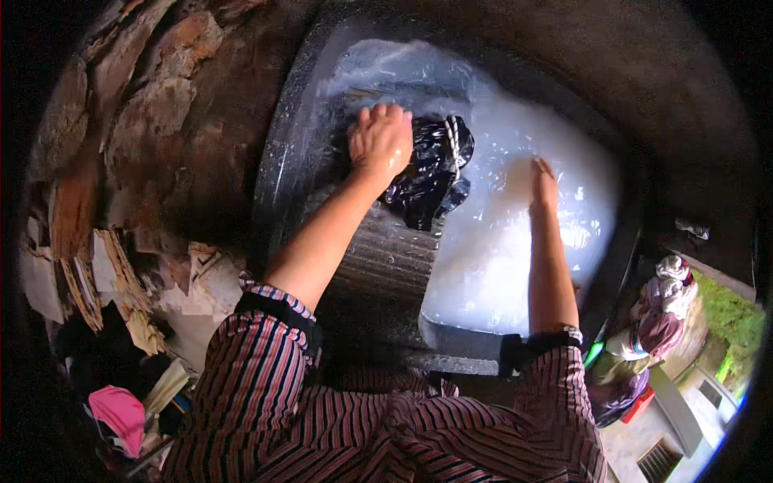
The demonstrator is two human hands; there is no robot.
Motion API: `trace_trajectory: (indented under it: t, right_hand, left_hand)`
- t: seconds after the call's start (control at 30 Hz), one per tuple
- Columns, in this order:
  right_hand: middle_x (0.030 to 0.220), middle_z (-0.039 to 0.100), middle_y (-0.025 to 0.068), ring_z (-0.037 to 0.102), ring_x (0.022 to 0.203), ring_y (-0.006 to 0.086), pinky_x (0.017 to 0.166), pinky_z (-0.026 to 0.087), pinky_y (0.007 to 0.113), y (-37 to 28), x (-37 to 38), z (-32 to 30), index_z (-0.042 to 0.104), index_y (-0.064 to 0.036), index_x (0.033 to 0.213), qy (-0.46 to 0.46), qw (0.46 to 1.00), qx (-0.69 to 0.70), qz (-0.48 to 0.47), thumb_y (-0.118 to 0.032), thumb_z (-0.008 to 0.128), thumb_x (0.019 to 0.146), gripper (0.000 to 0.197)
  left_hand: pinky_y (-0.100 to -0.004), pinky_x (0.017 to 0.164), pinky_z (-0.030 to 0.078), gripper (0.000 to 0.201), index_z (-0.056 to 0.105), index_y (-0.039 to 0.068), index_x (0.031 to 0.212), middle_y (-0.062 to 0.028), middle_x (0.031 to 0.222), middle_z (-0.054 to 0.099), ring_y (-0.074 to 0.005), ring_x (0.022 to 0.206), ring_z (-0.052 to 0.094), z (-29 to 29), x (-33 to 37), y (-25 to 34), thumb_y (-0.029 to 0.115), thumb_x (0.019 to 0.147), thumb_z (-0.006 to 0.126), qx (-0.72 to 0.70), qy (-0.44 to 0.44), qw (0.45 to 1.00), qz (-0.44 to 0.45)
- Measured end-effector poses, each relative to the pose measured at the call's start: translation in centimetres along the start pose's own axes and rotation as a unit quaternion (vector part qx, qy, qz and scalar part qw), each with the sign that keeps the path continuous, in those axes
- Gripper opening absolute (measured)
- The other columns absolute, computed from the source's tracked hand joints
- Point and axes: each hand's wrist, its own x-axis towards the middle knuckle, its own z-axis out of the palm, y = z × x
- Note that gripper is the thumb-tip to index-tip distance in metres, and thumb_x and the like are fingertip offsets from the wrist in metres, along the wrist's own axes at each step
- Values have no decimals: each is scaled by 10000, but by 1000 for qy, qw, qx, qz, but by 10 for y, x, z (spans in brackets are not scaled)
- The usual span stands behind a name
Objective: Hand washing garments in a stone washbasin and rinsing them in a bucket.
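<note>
A dark, soaking wet garment point(427, 173) with a white drawstring lies bunched on the ribbed washboard point(386, 249) of a stone sink. My left hand point(382, 143) presses down at the garment's left side, its fingers curled and closed on the cloth. Just right of the board, cloudy whitish water point(491, 266) fills the basin. My right hand point(545, 185) is turned edge-on at the water, its visible fingers stretched out and a little apart from the garment. Nothing shows in that hand, though part of it may be under the surface.
The dark stone rim point(278, 161) runs around the sink. A rough, flaking wall point(153, 105) stands to the left, above a pink cloth point(119, 414) and other clutter. Piled clothes point(664, 314) lie at the right, with a red item point(638, 405) beside them.
</note>
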Motion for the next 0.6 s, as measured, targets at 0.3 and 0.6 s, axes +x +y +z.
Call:
trace_trajectory:
  t: [0.3, 0.6]
  right_hand:
    - [1219, 468, 100, 344, 1195, 295, 923, 233, 574, -31, -106, 178, 468, -230, 1197, -118, 791, -527, -288, -558, 267, 839, 526]
    - [1077, 481, 159, 409, 987, 330, 881, 290, 415, 23, -199, 117, 530, -91, 1105, -161, 818, -320, -451, -240, 414, 857, 313]
  left_hand:
    - [-570, 958, 152, 453, 515, 125, 1109, -81, 1287, 371, -277, 1232, 228, 5, 0, -74, 401, 772, 395, -75, -206, 975, -42]
    - [-399, 777, 346, 210, 552, 90, 779, -90, 912, 483, -292, 870, 447, -58, -148, -31, 283, 719, 611, -250, 22, 965, 69]
